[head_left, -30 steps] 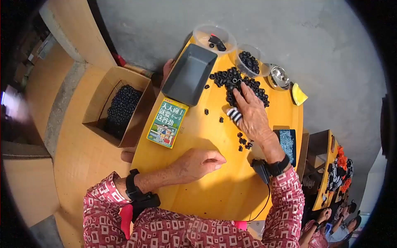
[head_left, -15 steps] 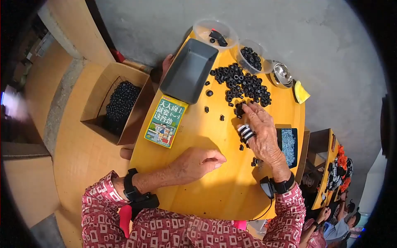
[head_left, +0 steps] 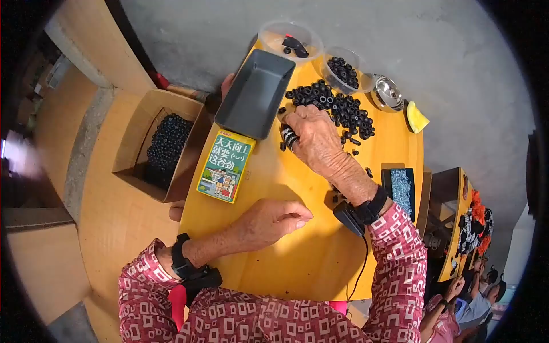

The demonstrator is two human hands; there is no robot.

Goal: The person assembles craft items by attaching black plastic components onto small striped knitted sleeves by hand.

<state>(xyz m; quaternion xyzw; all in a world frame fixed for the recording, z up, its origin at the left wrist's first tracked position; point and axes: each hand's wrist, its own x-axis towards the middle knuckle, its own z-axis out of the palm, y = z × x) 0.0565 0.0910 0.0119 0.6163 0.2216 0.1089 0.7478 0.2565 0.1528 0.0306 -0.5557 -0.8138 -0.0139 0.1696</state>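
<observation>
My right hand (head_left: 317, 137) is at the left edge of a pile of small black rubber-like parts (head_left: 349, 111), fingers bent down and together. A black-and-white striped piece (head_left: 289, 137) lies against its curled fingers; whether the fingertips also pinch a black part is hidden. Lower on the yellow table (head_left: 297, 268), my left hand (head_left: 271, 224) stays closed, thumb and forefinger pressed together. Anything within that pinch is too small or hidden to see. Loose black parts lie around my right hand and under its wrist.
A grey tray (head_left: 257, 91) and a green card box (head_left: 227, 166) lie on the left. Behind are plastic tubs (head_left: 343, 71), a steel bowl (head_left: 389, 94) and a yellow wedge (head_left: 416, 117). A bead tray (head_left: 401, 191) is right. A carton (head_left: 131, 148) holds dark beads. People sit far right.
My right hand has moved left and away from me, from the pile's near side to its left edge, with the striped piece. My left hand has hardly moved.
</observation>
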